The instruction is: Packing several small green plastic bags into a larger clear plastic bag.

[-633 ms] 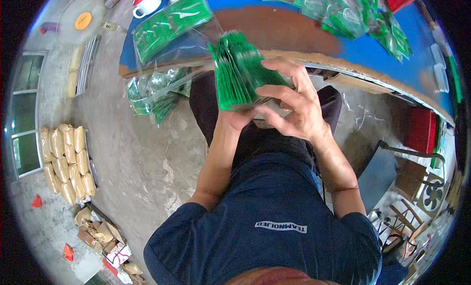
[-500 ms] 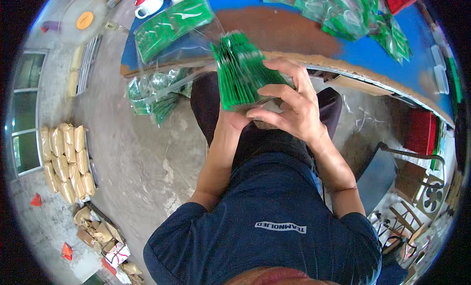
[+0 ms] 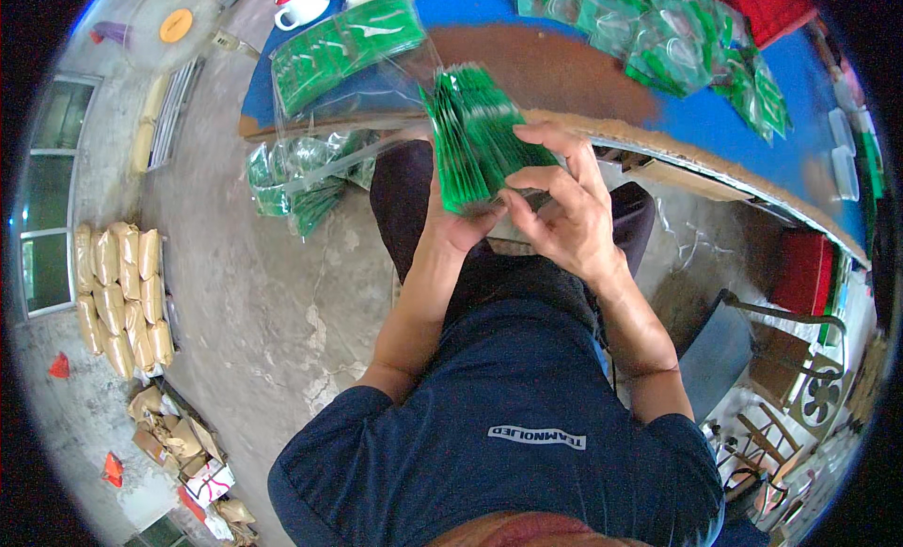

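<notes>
A thick stack of flat green packets is fanned out above my lap, close to the table's near edge. My left hand grips the stack from below and the left; most of its fingers are hidden behind the packets. On the stack's right side, my right hand has its fingers curved, with thumb and fingertips at the packets' edges. A clear plastic bag holding a row of green packets lies on the table, left of the stack. Below it, a second clear bag with green packets hangs at the table edge.
The blue and brown table spans the front. Loose clear-and-green packets pile up at its far right, beside a red object. A white mug with red top stands far left. Brown packages are stacked on the floor.
The stack and both hands have shifted slightly right in the view. My right thumb and fingers have drawn closer together at the packets' edge.
</notes>
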Demonstrator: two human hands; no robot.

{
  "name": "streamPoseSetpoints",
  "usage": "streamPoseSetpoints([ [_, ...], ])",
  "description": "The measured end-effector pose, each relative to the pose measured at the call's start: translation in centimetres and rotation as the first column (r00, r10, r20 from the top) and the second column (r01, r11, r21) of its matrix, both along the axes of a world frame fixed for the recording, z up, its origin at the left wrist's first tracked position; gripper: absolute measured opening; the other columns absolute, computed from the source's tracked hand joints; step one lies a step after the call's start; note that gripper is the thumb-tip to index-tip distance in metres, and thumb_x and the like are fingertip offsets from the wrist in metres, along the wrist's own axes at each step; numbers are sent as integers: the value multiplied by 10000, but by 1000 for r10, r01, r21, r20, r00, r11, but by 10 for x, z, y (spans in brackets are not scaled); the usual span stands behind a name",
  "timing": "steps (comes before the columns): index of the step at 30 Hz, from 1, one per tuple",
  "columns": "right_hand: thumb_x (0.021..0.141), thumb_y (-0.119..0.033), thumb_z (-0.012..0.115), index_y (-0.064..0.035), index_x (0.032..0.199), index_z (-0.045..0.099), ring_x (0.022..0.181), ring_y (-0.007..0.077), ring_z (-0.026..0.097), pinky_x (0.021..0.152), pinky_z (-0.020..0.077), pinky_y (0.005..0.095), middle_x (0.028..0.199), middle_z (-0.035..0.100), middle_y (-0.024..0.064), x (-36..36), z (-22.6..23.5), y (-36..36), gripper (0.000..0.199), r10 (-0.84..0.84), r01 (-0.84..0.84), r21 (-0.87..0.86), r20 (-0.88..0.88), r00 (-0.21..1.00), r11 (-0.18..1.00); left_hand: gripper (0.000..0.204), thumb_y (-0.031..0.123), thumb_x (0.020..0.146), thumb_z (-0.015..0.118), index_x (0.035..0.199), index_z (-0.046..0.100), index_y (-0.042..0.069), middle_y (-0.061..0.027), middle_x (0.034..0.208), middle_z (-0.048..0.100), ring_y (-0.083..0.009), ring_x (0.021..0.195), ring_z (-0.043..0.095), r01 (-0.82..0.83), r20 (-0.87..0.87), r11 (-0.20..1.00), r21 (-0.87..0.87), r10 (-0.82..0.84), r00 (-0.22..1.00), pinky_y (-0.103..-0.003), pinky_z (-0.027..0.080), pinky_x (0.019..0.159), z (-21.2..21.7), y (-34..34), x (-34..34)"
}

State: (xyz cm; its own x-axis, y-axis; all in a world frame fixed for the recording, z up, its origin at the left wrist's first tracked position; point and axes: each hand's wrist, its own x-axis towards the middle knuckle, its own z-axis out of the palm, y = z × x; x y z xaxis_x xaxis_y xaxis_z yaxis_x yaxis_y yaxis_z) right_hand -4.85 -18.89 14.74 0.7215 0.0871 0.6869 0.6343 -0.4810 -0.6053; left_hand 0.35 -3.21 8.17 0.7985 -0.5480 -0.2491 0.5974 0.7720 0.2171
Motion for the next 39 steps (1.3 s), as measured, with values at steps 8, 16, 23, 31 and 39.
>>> streamPoseSetpoints([
  [8, 714, 3, 742, -81, 926, 667, 1217, 385, 538, 1013, 442, 491, 1286, 579, 142, 2, -1, 3, 240, 13, -12, 59, -13, 1000, 998, 694, 691, 911, 484, 1302, 586, 126, -69, 1240, 660, -234, 1012, 687, -29, -86, 1000, -11, 28, 996, -345, 612, 672, 10, -6, -1],
  [16, 727, -28, 698, -118, 990, 698, 1250, 391, 508, 1014, 434, 503, 1311, 563, 129, 7, 3, 2, 278, 49, -40, -144, 59, 997, 989, 728, 678, 891, 530, 1372, 528, 133, -93, 1310, 615, -252, 1136, 634, 42, 24, 978, -204, -38, 999, -429, 574, 885, -14, 2, 6],
  [23, 720, -151, 816, -105, 912, 677, 1250, 398, 508, 1007, 437, 508, 1297, 572, 131, 3, 8, 5, 241, 8, -6, -77, 27, 1000, 997, 743, 663, 886, 553, 1391, 511, 120, -110, 1360, 578, -269, 1202, 594, 153, 163, 895, -418, -92, 982, -453, 542, 960, -10, 3, -4],
  [31, 695, -101, 838, -100, 923, 679, 1225, 397, 530, 1007, 442, 513, 1292, 575, 151, 2, 1, 7, 278, -2, 5, -54, 53, 999, 999, 743, 666, 886, 547, 1379, 529, 110, -102, 1338, 601, -263, 1181, 612, 154, 179, 930, -334, -98, 979, -410, 548, 952, -18, 6, -1],
  [39, 672, -92, 710, -109, 926, 702, 1273, 360, 487, 1059, 401, 522, 1321, 554, 114, 6, 8, 7, 254, 85, -45, -243, 157, 984, 969, 718, 662, 870, 574, 1359, 553, 138, -87, 1339, 601, -268, 1189, 603, 5, 44, 979, -203, 4, 999, -421, 540, 967, -3, -1, -9],
])
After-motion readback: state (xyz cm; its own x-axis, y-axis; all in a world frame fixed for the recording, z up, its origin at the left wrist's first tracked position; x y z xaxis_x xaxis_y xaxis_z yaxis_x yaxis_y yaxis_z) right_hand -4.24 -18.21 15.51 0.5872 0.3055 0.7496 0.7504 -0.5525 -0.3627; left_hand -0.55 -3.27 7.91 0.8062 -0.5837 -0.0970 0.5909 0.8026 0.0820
